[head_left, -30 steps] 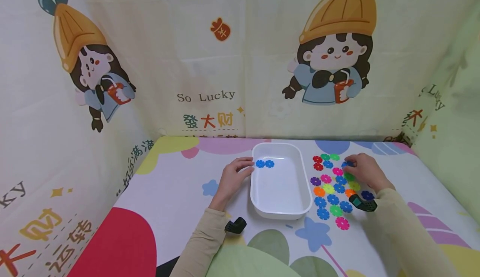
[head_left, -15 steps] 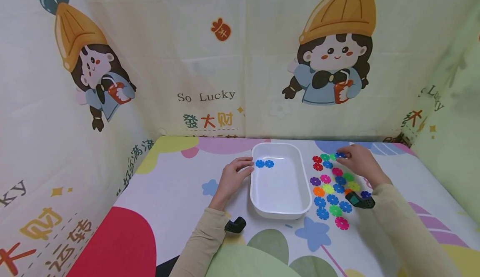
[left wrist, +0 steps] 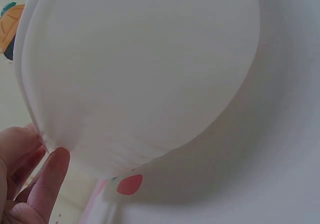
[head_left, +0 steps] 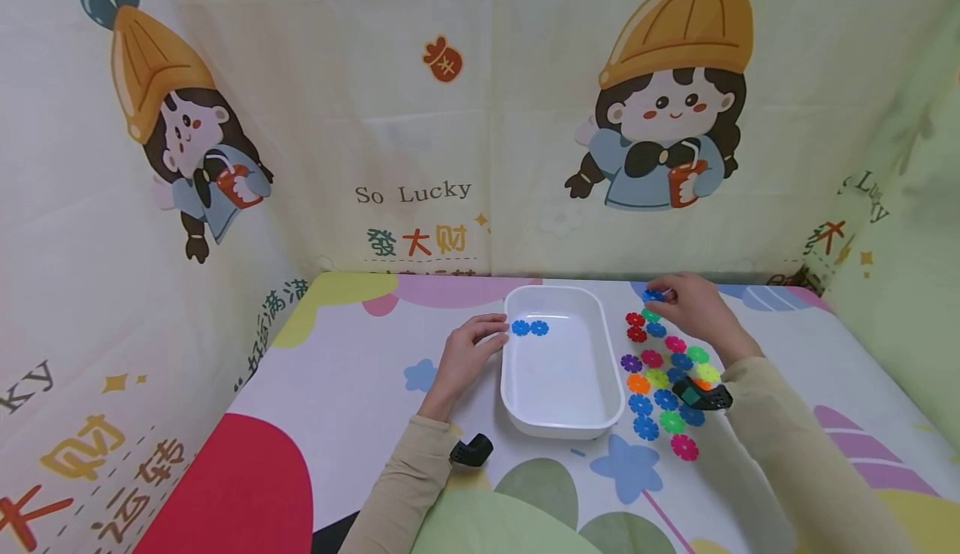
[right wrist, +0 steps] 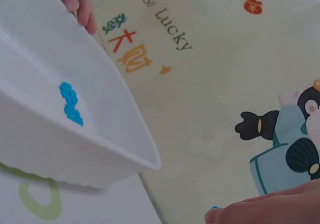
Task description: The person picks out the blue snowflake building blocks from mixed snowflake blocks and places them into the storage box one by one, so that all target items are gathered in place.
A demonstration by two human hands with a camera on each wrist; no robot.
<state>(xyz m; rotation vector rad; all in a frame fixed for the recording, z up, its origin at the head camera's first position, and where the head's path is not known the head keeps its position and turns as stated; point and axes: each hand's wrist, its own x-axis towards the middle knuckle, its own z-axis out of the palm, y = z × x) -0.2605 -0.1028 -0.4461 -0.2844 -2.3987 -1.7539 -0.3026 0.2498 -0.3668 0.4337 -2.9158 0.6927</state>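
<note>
My right hand pinches a blue snowflake disc between thumb and fingertips, over the far end of the scattered discs; in the right wrist view only a sliver of blue shows at the fingertips. At the left rim of a white plastic tray, my left hand grips the edge with thumb and fingers, as the left wrist view also shows. Inside the tray, two blue snowflake discs lie side by side near its far left.
Right of the tray lie several loose snowflake discs: red ones, an orange one, a purple one, a pink one and others. A printed cloth wall rises behind the table.
My right hand has picked up the blue disc from among the others and carried it left and away from me, towards the table's far edge. The left hand and tray stay put.
</note>
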